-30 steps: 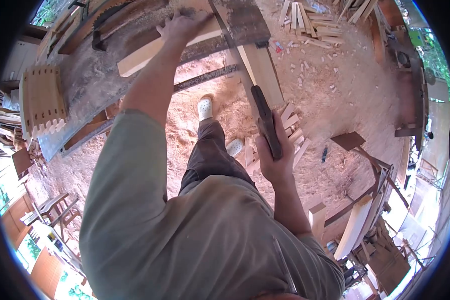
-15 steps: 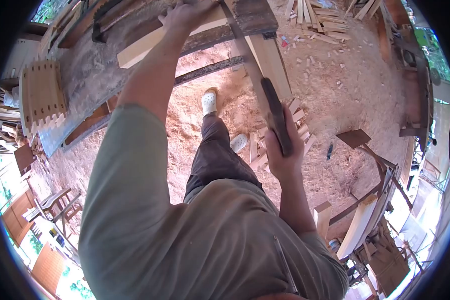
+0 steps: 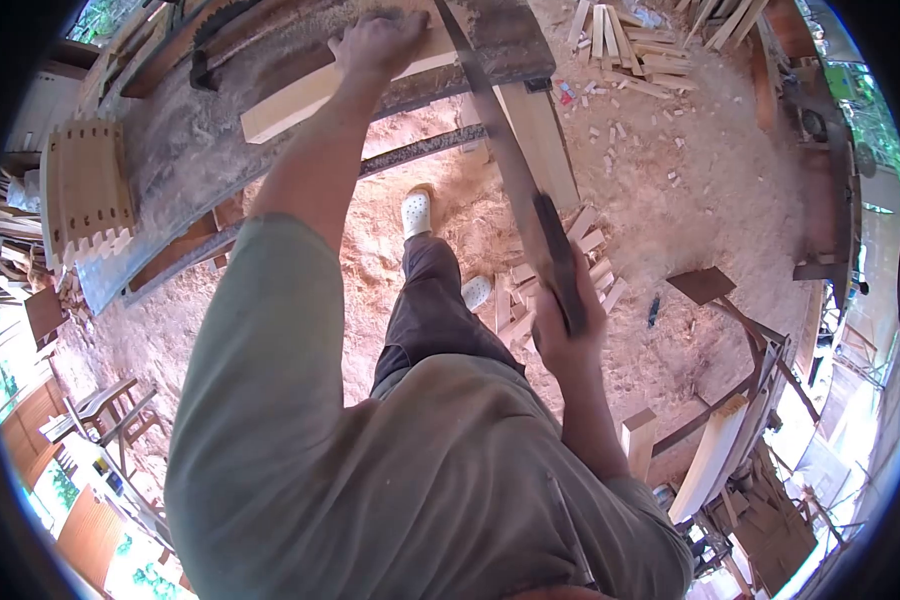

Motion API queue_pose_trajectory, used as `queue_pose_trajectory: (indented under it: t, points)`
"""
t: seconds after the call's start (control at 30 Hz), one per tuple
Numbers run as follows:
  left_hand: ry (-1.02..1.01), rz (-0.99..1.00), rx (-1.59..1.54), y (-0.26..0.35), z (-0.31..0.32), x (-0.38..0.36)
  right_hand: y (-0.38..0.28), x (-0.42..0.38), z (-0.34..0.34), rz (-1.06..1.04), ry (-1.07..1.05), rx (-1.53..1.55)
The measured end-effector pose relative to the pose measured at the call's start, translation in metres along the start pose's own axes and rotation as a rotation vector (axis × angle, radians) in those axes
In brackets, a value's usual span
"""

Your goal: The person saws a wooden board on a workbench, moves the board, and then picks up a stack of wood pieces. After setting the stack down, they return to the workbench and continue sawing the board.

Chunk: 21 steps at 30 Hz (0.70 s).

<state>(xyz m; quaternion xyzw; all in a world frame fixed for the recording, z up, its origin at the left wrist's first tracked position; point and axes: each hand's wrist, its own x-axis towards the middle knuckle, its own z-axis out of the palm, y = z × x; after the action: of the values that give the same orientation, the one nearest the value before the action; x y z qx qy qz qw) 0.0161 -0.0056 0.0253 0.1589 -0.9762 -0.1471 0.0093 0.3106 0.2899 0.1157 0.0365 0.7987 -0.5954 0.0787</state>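
Observation:
My right hand (image 3: 573, 325) is wrapped round the dark handle of a handsaw (image 3: 515, 165), whose long blade reaches up to the bench. The blade's far part lies at the right end of a pale wooden beam (image 3: 295, 103). My left hand (image 3: 378, 45) rests on top of that beam, fingers spread over it. The beam lies along the front edge of a dark, worn workbench (image 3: 200, 135). The exact contact of teeth and wood is too small to tell.
A pale upright board (image 3: 540, 130) stands below the bench's right end. Offcuts (image 3: 515, 305) lie near my feet, with more wood strips (image 3: 635, 45) at the upper right. Slotted boards (image 3: 87, 185) lie at the bench's left. A wooden frame (image 3: 760, 375) stands at the right.
My right hand and the saw have moved down, towards my body. My left hand stays on the beam; the view has shifted slightly.

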Motion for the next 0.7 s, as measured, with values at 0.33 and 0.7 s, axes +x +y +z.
queue_pose_trajectory:
  t: [0.33,0.7]
  points:
    - [0.029,-0.041,-0.058,0.000,-0.002,-0.002,-0.022,0.120,0.051,-0.212,0.015,-0.121]
    - [0.050,-0.051,-0.030,-0.002,0.006,0.003,-0.007,0.005,-0.001,-0.173,0.026,-0.125]
